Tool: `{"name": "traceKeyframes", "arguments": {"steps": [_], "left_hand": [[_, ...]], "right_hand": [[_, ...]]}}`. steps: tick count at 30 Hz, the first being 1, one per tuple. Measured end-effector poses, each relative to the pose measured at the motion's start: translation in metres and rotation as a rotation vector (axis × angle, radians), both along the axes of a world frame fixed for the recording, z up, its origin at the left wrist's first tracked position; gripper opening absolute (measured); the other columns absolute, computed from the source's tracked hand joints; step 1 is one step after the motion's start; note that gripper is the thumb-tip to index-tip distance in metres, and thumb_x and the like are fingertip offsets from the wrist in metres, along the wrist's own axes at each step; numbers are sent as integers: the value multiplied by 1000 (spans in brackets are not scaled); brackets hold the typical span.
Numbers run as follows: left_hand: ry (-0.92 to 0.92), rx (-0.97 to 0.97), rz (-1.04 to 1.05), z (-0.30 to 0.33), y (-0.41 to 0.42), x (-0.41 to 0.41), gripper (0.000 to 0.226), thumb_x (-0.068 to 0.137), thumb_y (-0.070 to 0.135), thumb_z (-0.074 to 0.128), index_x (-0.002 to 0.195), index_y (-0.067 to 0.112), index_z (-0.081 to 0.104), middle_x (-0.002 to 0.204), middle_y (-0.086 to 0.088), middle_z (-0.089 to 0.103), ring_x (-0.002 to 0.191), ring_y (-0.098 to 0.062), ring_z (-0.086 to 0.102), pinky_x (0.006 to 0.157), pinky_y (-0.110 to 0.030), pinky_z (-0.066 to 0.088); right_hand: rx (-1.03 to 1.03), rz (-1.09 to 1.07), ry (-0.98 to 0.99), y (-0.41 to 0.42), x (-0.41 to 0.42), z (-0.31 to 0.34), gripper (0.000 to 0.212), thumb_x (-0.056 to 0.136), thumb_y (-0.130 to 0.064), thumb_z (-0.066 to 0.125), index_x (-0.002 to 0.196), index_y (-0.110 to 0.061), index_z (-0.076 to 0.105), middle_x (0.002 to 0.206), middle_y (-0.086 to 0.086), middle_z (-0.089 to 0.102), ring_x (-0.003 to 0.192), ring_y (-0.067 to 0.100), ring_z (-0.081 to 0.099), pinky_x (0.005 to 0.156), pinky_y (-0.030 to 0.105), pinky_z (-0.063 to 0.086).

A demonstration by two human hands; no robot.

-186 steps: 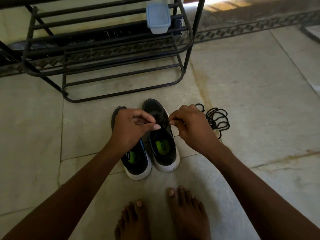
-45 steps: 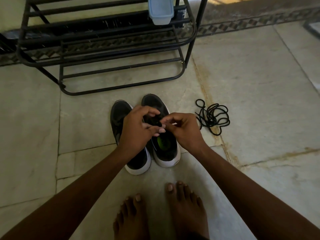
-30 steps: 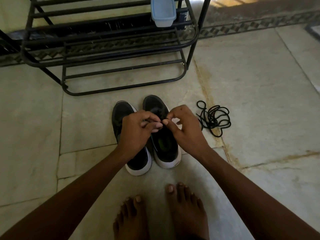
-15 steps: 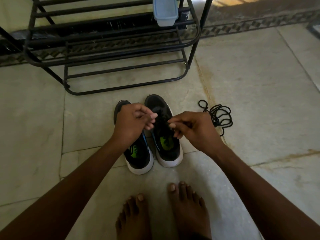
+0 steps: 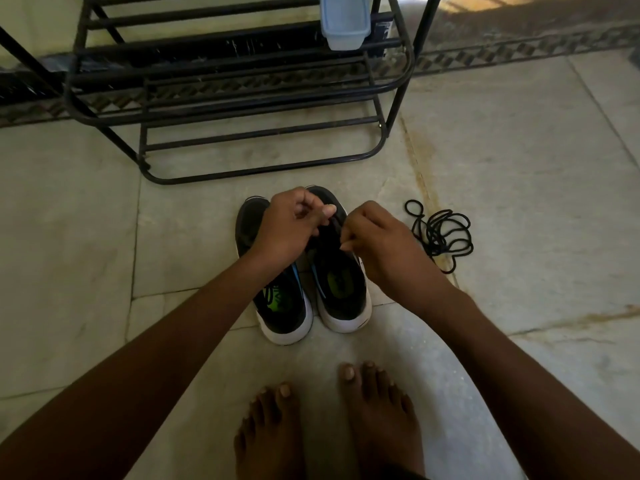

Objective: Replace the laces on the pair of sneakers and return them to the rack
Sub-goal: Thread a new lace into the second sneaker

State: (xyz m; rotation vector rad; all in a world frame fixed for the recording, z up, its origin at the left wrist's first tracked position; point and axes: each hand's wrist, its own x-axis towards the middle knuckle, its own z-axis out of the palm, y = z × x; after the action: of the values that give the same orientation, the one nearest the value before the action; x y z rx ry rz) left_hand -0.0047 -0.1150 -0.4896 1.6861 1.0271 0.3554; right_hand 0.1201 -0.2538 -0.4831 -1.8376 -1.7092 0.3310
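Observation:
Two black sneakers with white soles stand side by side on the floor, toes toward the rack: the left sneaker point(image 5: 280, 306) and the right sneaker point(image 5: 341, 289). My left hand point(image 5: 291, 226) and my right hand point(image 5: 377, 244) hover over the right sneaker's lace area, each with fingers curled and pinching a black lace end. The lace between them is dark and hard to make out. A loose black lace point(image 5: 440, 233) lies coiled on the floor to the right.
A black metal shoe rack point(image 5: 263, 140) stands just beyond the sneakers, with a pale blue plastic box point(image 5: 343, 20) on an upper shelf. My bare feet point(image 5: 329, 420) are on the tiled floor in front of the sneakers. A patterned border runs along the wall.
Both hands keep working the lace over the right sneaker. They closed together, spread apart, and now sit slightly nearer the toe with the fingertips close again.

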Motion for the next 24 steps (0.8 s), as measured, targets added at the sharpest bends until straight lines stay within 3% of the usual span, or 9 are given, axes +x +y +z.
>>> {"name": "traceKeyframes", "arguments": {"steps": [3, 5, 10, 13, 15, 19, 24], "left_hand": [[38, 103, -42, 0, 3, -2, 12, 91, 18, 76, 86, 18, 66, 77, 2, 73, 65, -6, 71, 58, -15, 50], [31, 133, -67, -2, 4, -4, 10, 90, 12, 78, 87, 12, 68, 74, 1, 73, 64, -8, 72, 58, -16, 53], [-10, 150, -121, -6, 2, -8, 9, 93, 0, 70, 95, 7, 76, 81, -6, 75, 70, -13, 76, 71, -25, 62], [13, 211, -185, -6, 0, -8, 14, 96, 0, 66, 104, 6, 76, 84, -3, 73, 71, -10, 76, 72, -21, 62], [40, 288, -226, -5, 0, -9, 14, 97, 3, 65, 106, 6, 76, 82, -5, 73, 68, -6, 74, 70, -15, 58], [28, 340, -190, -2, -4, -9, 11, 96, 5, 68, 102, 6, 77, 77, -4, 74, 64, -2, 71, 66, -12, 55], [95, 410, -194, 4, -5, -9, 9, 96, 10, 69, 95, 4, 77, 78, -2, 75, 58, 9, 65, 63, -7, 51]], "right_hand": [[-13, -112, 123, -3, 7, -6, 7, 87, -3, 74, 84, -8, 70, 85, 5, 65, 71, 21, 64, 65, 40, 57], [-75, -191, 220, -6, 11, -11, 6, 85, -7, 78, 83, -12, 75, 85, 2, 70, 75, 18, 69, 71, 43, 60], [-211, -258, 433, -7, 12, -16, 12, 89, 2, 73, 88, -9, 78, 86, 4, 75, 76, 12, 75, 76, 38, 64], [-238, -246, 488, -7, 11, -12, 17, 88, 8, 70, 86, -9, 74, 79, 3, 74, 73, 11, 75, 72, 35, 65], [-254, -244, 490, -6, 12, -12, 20, 86, 9, 71, 86, -11, 71, 76, 1, 73, 72, 9, 75, 72, 35, 65], [-345, -214, 378, -3, 10, -12, 25, 86, 2, 75, 107, -12, 76, 86, 5, 77, 75, 12, 74, 79, 25, 61], [-364, -201, 410, -4, 9, -8, 19, 92, 11, 62, 94, -1, 76, 83, 10, 71, 71, 24, 75, 72, 33, 63]]}}
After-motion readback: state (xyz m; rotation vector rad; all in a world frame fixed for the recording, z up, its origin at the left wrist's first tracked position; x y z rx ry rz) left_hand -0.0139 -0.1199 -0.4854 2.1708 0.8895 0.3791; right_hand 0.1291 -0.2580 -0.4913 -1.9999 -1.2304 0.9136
